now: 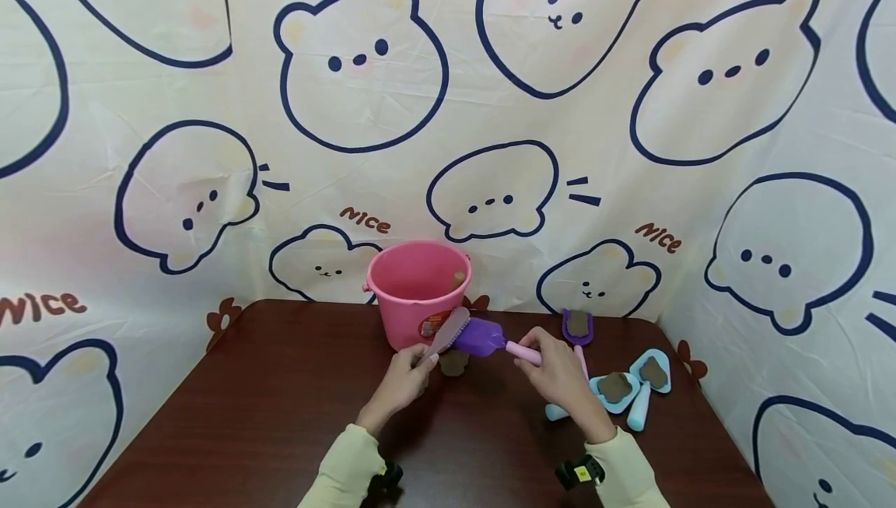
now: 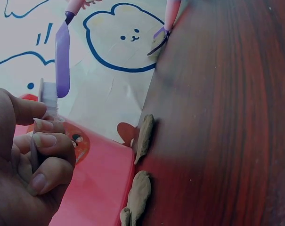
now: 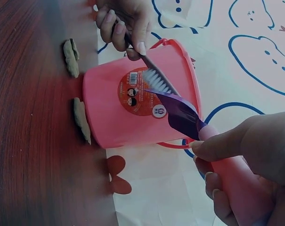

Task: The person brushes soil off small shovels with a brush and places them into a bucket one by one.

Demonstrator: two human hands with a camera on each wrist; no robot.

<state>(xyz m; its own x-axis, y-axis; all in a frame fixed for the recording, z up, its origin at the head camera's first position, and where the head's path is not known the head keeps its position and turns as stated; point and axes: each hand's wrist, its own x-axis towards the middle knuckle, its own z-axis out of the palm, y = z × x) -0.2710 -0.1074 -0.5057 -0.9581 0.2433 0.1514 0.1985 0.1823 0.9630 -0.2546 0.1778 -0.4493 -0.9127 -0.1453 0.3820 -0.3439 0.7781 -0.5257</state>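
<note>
My left hand (image 1: 402, 385) grips the handle of a greyish brush (image 1: 451, 327) with white bristles. In my right hand (image 1: 554, 368) is the pink handle of a purple toy shovel (image 1: 478, 337). The bristles meet the shovel's blade in front of a pink bucket (image 3: 104, 117), which stands upright at the back of the table. Two flat brown clay-like pieces (image 2: 138, 195) lie by the bucket's base; in the head view the brush and shovel partly cover them. Inside the bucket, a small brown piece (image 1: 458, 280) shows against the wall.
Right of my right hand lie light-blue toy tools (image 1: 638, 412) with brown lumps (image 1: 615, 387) on them. Farther back, another purple shovel (image 1: 589, 329) bears a brown lump. A printed cloth (image 1: 350, 111) borders the dark wooden table (image 1: 280, 399) at the back and sides.
</note>
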